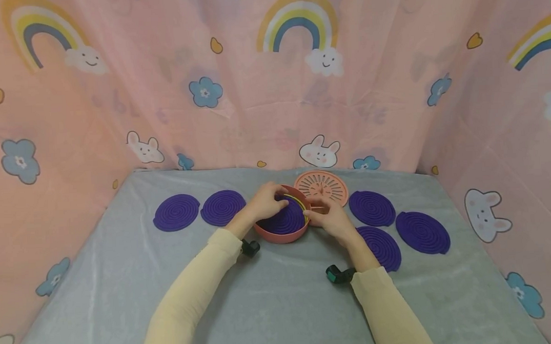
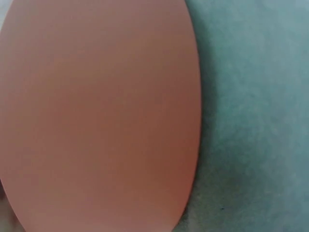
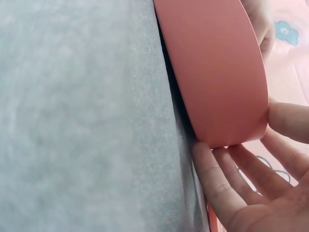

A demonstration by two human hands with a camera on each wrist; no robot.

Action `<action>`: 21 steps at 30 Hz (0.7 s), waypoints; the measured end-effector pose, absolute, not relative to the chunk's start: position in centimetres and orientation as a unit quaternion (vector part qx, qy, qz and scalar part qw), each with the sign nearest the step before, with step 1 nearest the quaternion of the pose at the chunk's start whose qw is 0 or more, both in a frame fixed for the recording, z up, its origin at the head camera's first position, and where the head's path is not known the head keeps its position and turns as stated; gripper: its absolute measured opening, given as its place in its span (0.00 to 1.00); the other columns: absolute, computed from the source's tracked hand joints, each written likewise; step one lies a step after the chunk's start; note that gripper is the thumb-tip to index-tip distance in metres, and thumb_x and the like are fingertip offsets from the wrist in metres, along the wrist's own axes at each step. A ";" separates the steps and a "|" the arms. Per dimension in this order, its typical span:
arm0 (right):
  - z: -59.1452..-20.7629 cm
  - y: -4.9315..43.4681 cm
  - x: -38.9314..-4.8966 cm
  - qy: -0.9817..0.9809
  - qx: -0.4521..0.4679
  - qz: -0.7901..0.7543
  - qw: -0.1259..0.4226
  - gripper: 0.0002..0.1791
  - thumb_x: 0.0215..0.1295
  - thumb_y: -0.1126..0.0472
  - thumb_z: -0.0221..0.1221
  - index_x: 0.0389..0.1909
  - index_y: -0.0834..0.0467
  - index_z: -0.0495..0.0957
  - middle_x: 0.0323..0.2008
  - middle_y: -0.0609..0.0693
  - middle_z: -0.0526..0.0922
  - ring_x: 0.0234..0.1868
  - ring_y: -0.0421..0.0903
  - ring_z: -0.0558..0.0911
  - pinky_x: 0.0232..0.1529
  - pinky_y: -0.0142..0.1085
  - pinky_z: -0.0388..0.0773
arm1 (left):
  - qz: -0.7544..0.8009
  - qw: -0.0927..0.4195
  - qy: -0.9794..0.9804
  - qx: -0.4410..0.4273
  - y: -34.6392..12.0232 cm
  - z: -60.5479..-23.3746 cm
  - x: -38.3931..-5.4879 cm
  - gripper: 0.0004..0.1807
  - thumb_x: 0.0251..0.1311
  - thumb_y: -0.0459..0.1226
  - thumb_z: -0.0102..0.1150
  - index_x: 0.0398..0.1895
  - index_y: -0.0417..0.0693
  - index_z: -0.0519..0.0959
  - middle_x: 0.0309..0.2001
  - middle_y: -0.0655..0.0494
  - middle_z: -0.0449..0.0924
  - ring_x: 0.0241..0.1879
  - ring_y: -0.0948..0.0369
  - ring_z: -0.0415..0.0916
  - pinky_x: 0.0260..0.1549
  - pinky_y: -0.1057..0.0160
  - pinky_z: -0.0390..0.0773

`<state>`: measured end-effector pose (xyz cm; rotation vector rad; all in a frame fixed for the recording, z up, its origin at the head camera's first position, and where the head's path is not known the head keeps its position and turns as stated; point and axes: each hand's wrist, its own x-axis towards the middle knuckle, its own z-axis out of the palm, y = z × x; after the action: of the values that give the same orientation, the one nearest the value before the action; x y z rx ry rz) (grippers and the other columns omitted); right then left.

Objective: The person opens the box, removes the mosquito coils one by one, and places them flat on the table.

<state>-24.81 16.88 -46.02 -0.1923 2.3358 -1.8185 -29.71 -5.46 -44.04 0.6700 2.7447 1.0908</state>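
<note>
A round coral box with a plain curved side stands on the table. Inside lies a purple spiral coil, with a yellow curved edge along its far right. My left hand reaches over the box's left rim, thumb above the coil; its contact is hidden. At the right rim, my right hand holds the box, its thumb at the upper edge and its fingers against the outer side. In the right wrist view those fingers touch the wall low down. The left wrist view is mostly the box's side.
A slotted coral lid lies behind the box. Two purple coils lie to the left and three more to the right, one partly behind my right wrist. Grey cloth covers the table; a patterned pink curtain surrounds it.
</note>
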 end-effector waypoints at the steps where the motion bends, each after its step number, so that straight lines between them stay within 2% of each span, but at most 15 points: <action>1: -46.0 16.9 -24.8 0.785 -0.063 -0.610 0.088 0.24 0.69 0.60 0.66 0.65 0.58 0.75 0.62 0.61 0.76 0.62 0.58 0.78 0.49 0.40 0.84 | 0.357 0.054 0.906 0.221 -5.5 -44.0 -29.7 0.19 0.69 0.36 0.63 0.59 0.38 0.80 0.57 0.43 0.78 0.60 0.49 0.73 0.62 0.51 0.72; 7: -46.0 16.9 -24.7 0.788 -0.065 -0.605 0.091 0.25 0.69 0.59 0.66 0.66 0.57 0.75 0.63 0.61 0.76 0.62 0.58 0.78 0.51 0.42 0.83 | 0.352 0.046 0.909 0.220 -5.5 -43.9 -29.6 0.18 0.67 0.35 0.64 0.57 0.36 0.81 0.58 0.41 0.77 0.62 0.46 0.72 0.64 0.49 0.70; 14: -46.0 16.9 -24.7 0.793 -0.068 -0.599 0.086 0.25 0.69 0.59 0.66 0.66 0.57 0.75 0.62 0.61 0.76 0.62 0.58 0.78 0.50 0.42 0.84 | 0.361 0.066 0.904 0.219 -5.7 -43.7 -29.4 0.19 0.67 0.33 0.64 0.59 0.39 0.80 0.59 0.44 0.80 0.63 0.49 0.74 0.64 0.51 0.71; 21: -45.9 16.9 -24.6 0.790 -0.068 -0.604 0.086 0.25 0.69 0.60 0.66 0.65 0.57 0.76 0.62 0.61 0.77 0.61 0.58 0.79 0.50 0.42 0.84 | 0.381 0.082 0.897 0.211 -5.7 -43.3 -29.5 0.19 0.68 0.31 0.63 0.61 0.41 0.80 0.61 0.46 0.79 0.65 0.50 0.73 0.66 0.50 0.69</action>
<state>-24.65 16.88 -45.93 -0.2029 2.3547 -1.7992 -29.48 -5.73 -43.32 0.6303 2.6785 1.1376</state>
